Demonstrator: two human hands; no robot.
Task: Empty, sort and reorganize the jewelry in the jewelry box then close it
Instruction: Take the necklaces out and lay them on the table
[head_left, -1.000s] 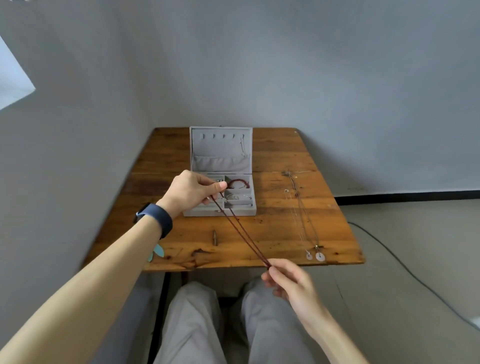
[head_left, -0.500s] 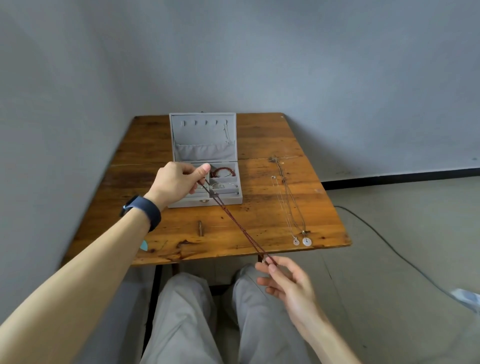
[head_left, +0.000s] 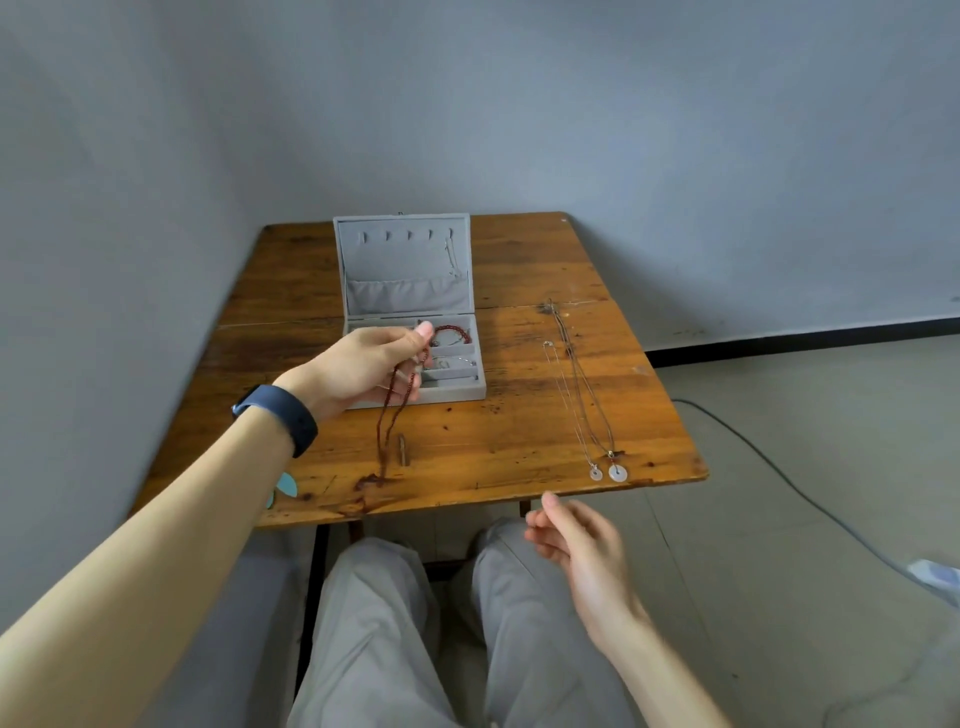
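Note:
A grey jewelry box (head_left: 457, 387) stands open on the wooden table (head_left: 519, 431), its lid upright with a thin chain hanging inside. My left hand (head_left: 363, 366) hovers at the box's front left and pinches a dark red beaded necklace (head_left: 387, 431), which hangs down to the tabletop. A red bead bracelet (head_left: 453, 332) lies in a rear compartment, with small silvery pieces in the trays below it. Two thin necklaces (head_left: 579, 395) with round white pendants lie stretched out on the right side of the table. My right hand (head_left: 576, 540) floats below the table's front edge, fingers relaxed and holding nothing.
A small brown peg-like piece (head_left: 402, 449) lies on the table near the hanging beads. A grey cable (head_left: 779, 483) runs across the floor at the right. My knees in grey trousers (head_left: 405, 623) sit under the front edge. Grey walls close in behind and to the left.
My right hand has let go of the red beaded necklace and drawn back. The strand, earlier stretched taut between both hands, now dangles from my left hand.

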